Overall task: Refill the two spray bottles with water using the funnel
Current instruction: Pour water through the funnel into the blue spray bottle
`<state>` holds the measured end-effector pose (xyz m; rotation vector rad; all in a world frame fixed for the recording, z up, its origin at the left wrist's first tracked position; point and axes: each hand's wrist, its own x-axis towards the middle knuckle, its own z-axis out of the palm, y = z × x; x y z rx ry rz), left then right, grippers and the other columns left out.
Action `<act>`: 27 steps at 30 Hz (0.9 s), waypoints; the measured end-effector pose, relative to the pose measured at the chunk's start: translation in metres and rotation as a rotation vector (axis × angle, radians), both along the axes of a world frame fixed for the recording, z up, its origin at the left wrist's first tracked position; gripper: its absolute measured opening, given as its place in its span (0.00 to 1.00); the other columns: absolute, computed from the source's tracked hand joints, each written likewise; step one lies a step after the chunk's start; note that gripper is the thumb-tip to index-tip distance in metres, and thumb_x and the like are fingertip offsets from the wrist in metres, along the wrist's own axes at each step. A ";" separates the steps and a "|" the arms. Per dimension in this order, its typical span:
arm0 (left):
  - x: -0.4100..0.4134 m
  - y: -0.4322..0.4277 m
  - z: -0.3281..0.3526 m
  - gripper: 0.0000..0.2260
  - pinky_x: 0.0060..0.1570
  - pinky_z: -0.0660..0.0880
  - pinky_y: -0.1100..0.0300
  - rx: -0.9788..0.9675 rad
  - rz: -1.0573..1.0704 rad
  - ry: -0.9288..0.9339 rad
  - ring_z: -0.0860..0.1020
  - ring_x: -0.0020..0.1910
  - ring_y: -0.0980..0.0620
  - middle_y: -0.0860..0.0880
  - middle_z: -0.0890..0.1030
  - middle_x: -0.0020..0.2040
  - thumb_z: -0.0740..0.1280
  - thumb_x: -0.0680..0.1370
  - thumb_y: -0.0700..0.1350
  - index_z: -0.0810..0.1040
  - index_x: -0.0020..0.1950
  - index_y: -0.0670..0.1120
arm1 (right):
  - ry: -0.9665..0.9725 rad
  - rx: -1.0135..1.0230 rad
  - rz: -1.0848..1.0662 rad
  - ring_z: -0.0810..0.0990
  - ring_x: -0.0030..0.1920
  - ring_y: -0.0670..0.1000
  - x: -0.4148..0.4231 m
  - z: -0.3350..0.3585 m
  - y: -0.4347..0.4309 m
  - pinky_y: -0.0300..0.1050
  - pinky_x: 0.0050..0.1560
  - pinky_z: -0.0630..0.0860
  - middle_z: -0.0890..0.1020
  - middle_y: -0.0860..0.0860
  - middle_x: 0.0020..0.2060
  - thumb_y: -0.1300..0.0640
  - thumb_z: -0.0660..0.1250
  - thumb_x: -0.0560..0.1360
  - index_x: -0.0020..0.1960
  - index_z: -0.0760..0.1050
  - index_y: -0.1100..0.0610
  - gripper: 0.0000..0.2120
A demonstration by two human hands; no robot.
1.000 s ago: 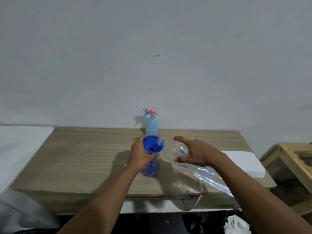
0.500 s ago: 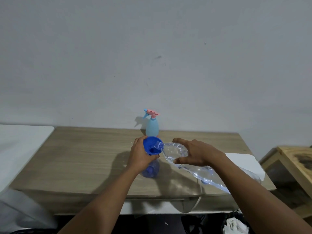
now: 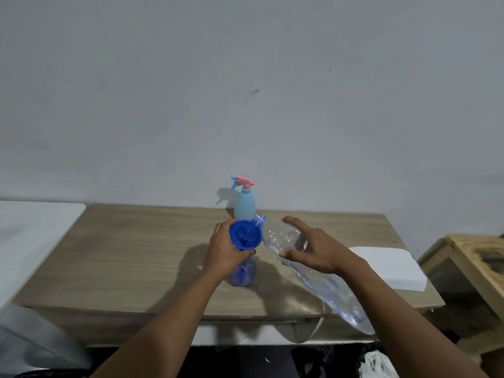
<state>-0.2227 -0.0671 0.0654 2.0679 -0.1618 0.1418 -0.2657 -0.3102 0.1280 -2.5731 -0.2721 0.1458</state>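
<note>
Funnel (image 3: 243,236), bright blue, atop translucent blue spray bottle (image 3: 242,274) beside tilted clear bottle (image 3: 338,298)

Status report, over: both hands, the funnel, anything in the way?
Left hand grips blue funnel on blue bottle. Right hand holds clear water bottle tilted, mouth at funnel rim. Light-blue spray bottle behind, not obstructing.

2 spray bottles: light blue spray bottle (image 3: 245,207) far, dark blue spray bottle (image 3: 243,274) near; 1 funnel (image 3: 243,235); 1 clear bottle (image 3: 323,285); 1 white sheet (image 3: 388,266)
</note>
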 end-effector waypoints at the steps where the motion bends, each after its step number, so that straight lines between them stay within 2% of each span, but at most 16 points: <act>1: 0.000 0.000 -0.001 0.35 0.53 0.70 0.64 0.004 0.001 -0.002 0.74 0.57 0.55 0.55 0.73 0.58 0.83 0.60 0.46 0.74 0.63 0.50 | -0.030 0.042 -0.019 0.82 0.42 0.43 -0.001 -0.001 -0.001 0.47 0.52 0.80 0.83 0.48 0.41 0.31 0.69 0.70 0.75 0.55 0.35 0.39; 5: 0.000 0.000 -0.002 0.35 0.50 0.68 0.67 0.003 0.009 0.011 0.73 0.57 0.56 0.55 0.73 0.58 0.83 0.60 0.46 0.74 0.64 0.50 | -0.180 0.217 -0.156 0.82 0.39 0.43 -0.005 -0.004 -0.008 0.42 0.45 0.80 0.81 0.48 0.42 0.38 0.72 0.72 0.75 0.58 0.38 0.37; 8: 0.001 -0.001 -0.002 0.34 0.49 0.67 0.69 0.008 0.003 0.001 0.73 0.57 0.55 0.54 0.72 0.58 0.83 0.61 0.45 0.73 0.64 0.49 | -0.302 0.401 -0.261 0.83 0.41 0.44 -0.008 -0.006 -0.012 0.37 0.43 0.81 0.81 0.50 0.46 0.45 0.73 0.74 0.73 0.59 0.42 0.34; 10: 0.000 -0.002 -0.002 0.35 0.50 0.67 0.70 0.009 0.002 0.007 0.72 0.57 0.56 0.54 0.72 0.59 0.83 0.62 0.45 0.73 0.65 0.48 | -0.347 0.469 -0.306 0.83 0.45 0.45 -0.009 -0.010 -0.012 0.39 0.46 0.81 0.82 0.50 0.49 0.46 0.73 0.74 0.72 0.58 0.44 0.33; 14: 0.001 -0.002 -0.005 0.37 0.55 0.70 0.61 0.017 0.011 0.018 0.73 0.58 0.53 0.53 0.73 0.60 0.83 0.61 0.46 0.72 0.67 0.48 | -0.335 0.451 -0.398 0.81 0.53 0.50 -0.010 -0.027 -0.008 0.46 0.52 0.78 0.80 0.52 0.56 0.43 0.73 0.73 0.71 0.53 0.43 0.37; 16: 0.001 -0.002 -0.004 0.37 0.55 0.70 0.62 0.011 0.010 0.015 0.73 0.58 0.53 0.53 0.73 0.60 0.83 0.61 0.46 0.72 0.66 0.48 | -0.327 0.470 -0.421 0.80 0.56 0.51 -0.009 -0.036 -0.004 0.43 0.53 0.75 0.80 0.53 0.58 0.43 0.73 0.72 0.71 0.52 0.44 0.38; 19: 0.000 -0.002 -0.002 0.37 0.54 0.70 0.63 0.015 0.008 0.018 0.73 0.58 0.55 0.53 0.73 0.60 0.83 0.61 0.47 0.72 0.67 0.48 | -0.321 0.505 -0.427 0.79 0.60 0.50 -0.010 -0.044 0.001 0.40 0.55 0.74 0.78 0.54 0.62 0.46 0.75 0.72 0.69 0.52 0.39 0.37; 21: 0.000 0.000 -0.004 0.36 0.53 0.70 0.63 0.012 0.008 0.020 0.73 0.57 0.55 0.54 0.72 0.59 0.83 0.61 0.47 0.72 0.66 0.48 | -0.317 0.549 -0.444 0.78 0.62 0.50 -0.013 -0.049 0.003 0.46 0.59 0.76 0.77 0.54 0.64 0.46 0.75 0.72 0.69 0.51 0.36 0.38; 23: 0.000 0.000 -0.004 0.36 0.53 0.70 0.62 0.005 0.016 0.013 0.73 0.56 0.56 0.54 0.72 0.59 0.83 0.61 0.46 0.72 0.66 0.49 | -0.324 0.595 -0.476 0.78 0.63 0.50 -0.016 -0.054 0.004 0.53 0.63 0.77 0.77 0.53 0.64 0.45 0.75 0.71 0.71 0.52 0.38 0.39; 27: -0.001 -0.003 -0.002 0.34 0.52 0.70 0.63 0.001 0.004 0.007 0.73 0.56 0.55 0.54 0.72 0.58 0.83 0.62 0.45 0.72 0.63 0.50 | -0.331 0.630 -0.505 0.78 0.62 0.50 -0.020 -0.057 0.000 0.54 0.62 0.77 0.76 0.51 0.65 0.45 0.76 0.71 0.77 0.49 0.41 0.46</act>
